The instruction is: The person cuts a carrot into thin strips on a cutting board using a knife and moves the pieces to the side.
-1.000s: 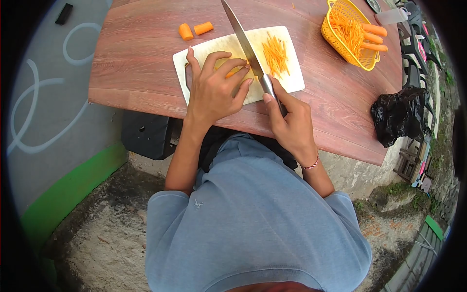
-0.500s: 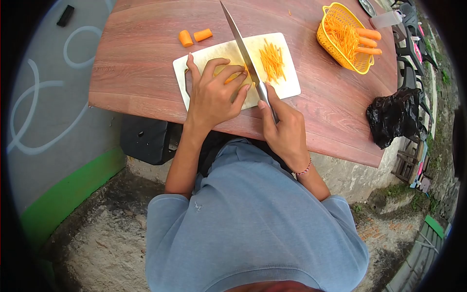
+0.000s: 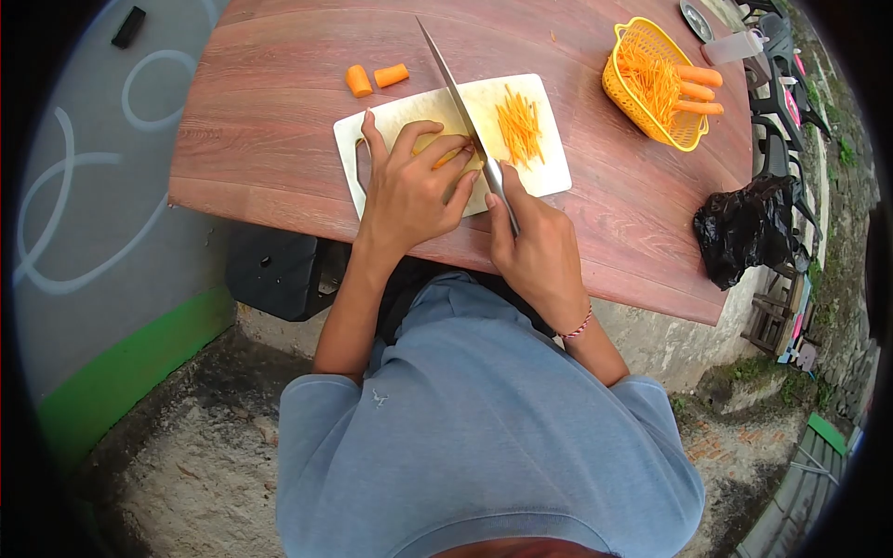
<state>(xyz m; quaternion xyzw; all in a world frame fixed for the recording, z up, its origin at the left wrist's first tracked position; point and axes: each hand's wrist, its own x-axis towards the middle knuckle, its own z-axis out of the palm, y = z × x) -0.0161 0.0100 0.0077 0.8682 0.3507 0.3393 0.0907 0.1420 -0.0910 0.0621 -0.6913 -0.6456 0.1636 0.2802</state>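
My right hand [image 3: 539,237] grips the handle of a long kitchen knife [image 3: 454,95]. Its blade slants across a white cutting board [image 3: 553,172], with the edge right beside my left fingertips. Bent over the board, my left hand [image 3: 409,191] presses down on a piece of carrot [image 3: 446,159], mostly hidden beneath the fingers. To the right of the blade lies a small heap of thin carrot strips [image 3: 519,126]. Beyond the board's far left corner are two short carrot chunks, one standing [image 3: 358,81] and one on its side [image 3: 392,74].
A yellow plastic basket [image 3: 621,96] at the far right of the wooden table [image 3: 279,139] holds shredded carrot [image 3: 651,79] and several peeled carrots [image 3: 696,92]. Behind it are a squeeze bottle [image 3: 733,47] and a metal dish [image 3: 698,20]. A black plastic bag [image 3: 747,228] hangs by the right edge.
The knife and my right hand have shifted slightly left, toward my left fingers. My left hand keeps its place on the carrot. The whole view has tilted a little.
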